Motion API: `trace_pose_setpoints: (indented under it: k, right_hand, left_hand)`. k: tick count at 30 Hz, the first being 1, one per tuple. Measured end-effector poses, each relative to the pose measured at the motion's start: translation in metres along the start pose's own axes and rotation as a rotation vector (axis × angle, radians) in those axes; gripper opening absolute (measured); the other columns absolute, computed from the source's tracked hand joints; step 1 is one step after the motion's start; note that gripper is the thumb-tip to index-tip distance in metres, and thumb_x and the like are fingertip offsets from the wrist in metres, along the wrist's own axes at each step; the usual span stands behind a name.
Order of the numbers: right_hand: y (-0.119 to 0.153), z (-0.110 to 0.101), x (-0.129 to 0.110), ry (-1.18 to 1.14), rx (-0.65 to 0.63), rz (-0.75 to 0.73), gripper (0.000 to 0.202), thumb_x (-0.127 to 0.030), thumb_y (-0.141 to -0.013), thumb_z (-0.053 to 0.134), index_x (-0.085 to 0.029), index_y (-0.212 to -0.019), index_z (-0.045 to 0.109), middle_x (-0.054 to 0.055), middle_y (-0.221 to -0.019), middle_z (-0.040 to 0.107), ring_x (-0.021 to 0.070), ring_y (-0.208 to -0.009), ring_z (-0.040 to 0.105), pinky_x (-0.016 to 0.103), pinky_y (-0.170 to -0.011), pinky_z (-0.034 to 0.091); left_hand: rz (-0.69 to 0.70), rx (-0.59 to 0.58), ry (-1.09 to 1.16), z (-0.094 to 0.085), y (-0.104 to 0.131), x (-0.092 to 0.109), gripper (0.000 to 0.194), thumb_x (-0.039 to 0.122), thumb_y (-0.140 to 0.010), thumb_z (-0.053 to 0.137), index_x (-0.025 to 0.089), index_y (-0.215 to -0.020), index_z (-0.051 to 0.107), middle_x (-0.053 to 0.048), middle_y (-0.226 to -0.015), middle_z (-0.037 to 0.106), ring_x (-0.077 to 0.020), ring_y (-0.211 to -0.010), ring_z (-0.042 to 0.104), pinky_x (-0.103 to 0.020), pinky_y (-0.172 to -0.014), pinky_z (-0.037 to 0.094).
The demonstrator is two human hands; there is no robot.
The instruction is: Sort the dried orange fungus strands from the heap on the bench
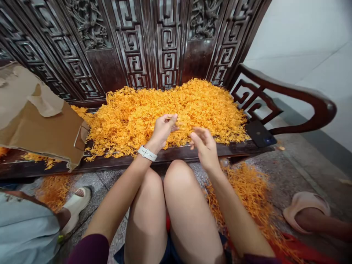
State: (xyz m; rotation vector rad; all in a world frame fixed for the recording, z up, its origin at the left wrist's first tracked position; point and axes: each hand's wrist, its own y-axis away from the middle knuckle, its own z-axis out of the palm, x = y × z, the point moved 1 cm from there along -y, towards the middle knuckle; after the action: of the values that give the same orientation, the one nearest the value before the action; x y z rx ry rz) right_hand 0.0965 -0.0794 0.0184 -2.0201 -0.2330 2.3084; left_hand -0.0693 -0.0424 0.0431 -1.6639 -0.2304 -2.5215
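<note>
A big heap of small, spindly orange pieces [170, 106] covers the seat of a dark wooden bench [181, 153]. Over the front of this heap is my left hand [165, 128], its thumb and forefinger pinched together; whatever they hold blends into the orange behind. My right hand [203, 145] is a little lower and to the right, near the seat's front edge. Its fingers are curled in towards the thumb, and I cannot make out what is between them. The two hands are apart. A pale watch band [147, 153] circles my left wrist.
A torn cardboard box [55, 128] stands on the bench at left. A dark phone [260, 134] lies by the curved armrest [302, 97]. Loose orange strands [247, 187] lie on the floor. Sandalled feet of other people show at left [78, 205] and right [305, 212].
</note>
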Motion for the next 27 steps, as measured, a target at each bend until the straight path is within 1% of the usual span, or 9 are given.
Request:
trace_pose_setpoints:
  k: [2, 4, 8, 12, 16, 20, 22, 24, 27]
  right_hand:
    - [-0.006, 0.004, 0.006, 0.265, -0.003, -0.182, 0.050, -0.043, -0.086, 0.080, -0.024, -0.129, 0.061, 0.005, -0.114, 0.066, 0.0155, -0.083, 0.061, 0.029, -0.067, 0.051]
    - [-0.015, 0.007, 0.011, 0.399, 0.039, -0.302, 0.047, -0.043, -0.090, 0.077, -0.023, -0.129, 0.060, 0.006, -0.114, 0.066, 0.0168, -0.084, 0.062, 0.032, -0.071, 0.051]
    - [-0.027, 0.008, 0.016, 0.450, 0.192, -0.488, 0.020, -0.039, -0.096, 0.070, -0.021, -0.103, 0.069, 0.004, -0.094, 0.067, 0.0177, -0.082, 0.061, 0.034, -0.077, 0.049]
    - [-0.032, 0.008, 0.019, 0.160, 0.182, -0.359, 0.021, -0.039, -0.091, 0.076, -0.021, -0.091, 0.065, 0.000, -0.083, 0.062, 0.0142, -0.069, 0.057, 0.030, -0.065, 0.045]
    - [-0.038, 0.010, 0.024, -0.135, 0.078, -0.147, 0.028, -0.040, -0.086, 0.080, -0.021, -0.082, 0.058, -0.004, -0.072, 0.053, 0.0097, -0.052, 0.045, 0.026, -0.050, 0.034]
    - [-0.025, 0.012, 0.014, -0.055, 0.004, -0.215, 0.027, -0.034, -0.084, 0.083, -0.020, -0.077, 0.061, -0.004, -0.069, 0.052, 0.0098, -0.057, 0.043, 0.025, -0.053, 0.034]
    - [-0.007, 0.012, -0.004, -0.013, -0.100, -0.304, 0.022, -0.031, -0.087, 0.080, -0.019, -0.077, 0.064, -0.002, -0.071, 0.056, 0.0113, -0.063, 0.048, 0.026, -0.059, 0.038]
    - [0.017, 0.011, -0.028, -0.041, -0.328, -0.356, 0.017, -0.028, -0.092, 0.076, -0.019, -0.080, 0.067, 0.000, -0.073, 0.061, 0.0133, -0.067, 0.055, 0.027, -0.063, 0.043]
    - [0.048, 0.009, -0.063, -0.049, -0.958, -0.346, 0.016, -0.023, -0.098, 0.067, -0.019, -0.083, 0.070, 0.004, -0.076, 0.068, 0.0149, -0.073, 0.063, 0.028, -0.070, 0.050]
  left_hand:
    - [-0.030, -0.076, -0.008, 0.006, 0.005, -0.002, 0.020, 0.028, -0.087, 0.080, 0.016, -0.081, 0.066, 0.002, -0.078, 0.060, -0.0072, -0.066, 0.061, -0.023, -0.071, 0.056]
    - [-0.067, -0.134, -0.013, 0.011, 0.009, -0.004, 0.022, 0.031, -0.084, 0.084, 0.016, -0.083, 0.069, 0.002, -0.078, 0.062, -0.0072, -0.069, 0.061, -0.022, -0.071, 0.056]
    - [-0.156, -0.151, -0.024, 0.012, 0.009, -0.007, 0.026, 0.034, -0.081, 0.087, 0.015, -0.087, 0.070, -0.001, -0.082, 0.068, -0.0091, -0.071, 0.068, -0.025, -0.075, 0.057]
    - [-0.187, -0.158, -0.100, 0.007, 0.004, -0.014, 0.018, 0.028, -0.092, 0.077, 0.014, -0.085, 0.069, -0.001, -0.078, 0.067, -0.0059, -0.058, 0.062, -0.018, -0.057, 0.046]
    - [-0.084, -0.140, -0.201, 0.010, 0.004, -0.020, 0.024, 0.021, -0.098, 0.067, 0.014, -0.075, 0.063, -0.001, -0.073, 0.067, -0.0035, -0.050, 0.052, -0.018, -0.050, 0.035]
    - [0.004, -0.078, -0.220, 0.017, 0.005, -0.022, 0.027, 0.003, -0.091, 0.059, 0.015, -0.067, 0.057, 0.003, -0.062, 0.056, -0.0054, -0.051, 0.049, -0.020, -0.053, 0.035]
    - [0.058, -0.022, -0.215, 0.015, -0.001, -0.021, 0.028, -0.004, -0.086, 0.055, 0.015, -0.065, 0.056, 0.004, -0.061, 0.053, -0.0056, -0.052, 0.046, -0.020, -0.052, 0.033]
    - [0.067, 0.110, -0.211, 0.005, -0.010, -0.021, 0.029, -0.002, -0.088, 0.053, 0.016, -0.066, 0.054, 0.004, -0.061, 0.051, -0.0058, -0.051, 0.043, -0.021, -0.052, 0.032]
    - [-0.007, 0.240, -0.177, -0.015, -0.022, -0.025, 0.028, 0.011, -0.097, 0.054, 0.017, -0.070, 0.052, 0.003, -0.065, 0.053, -0.0061, -0.051, 0.045, -0.021, -0.052, 0.032]
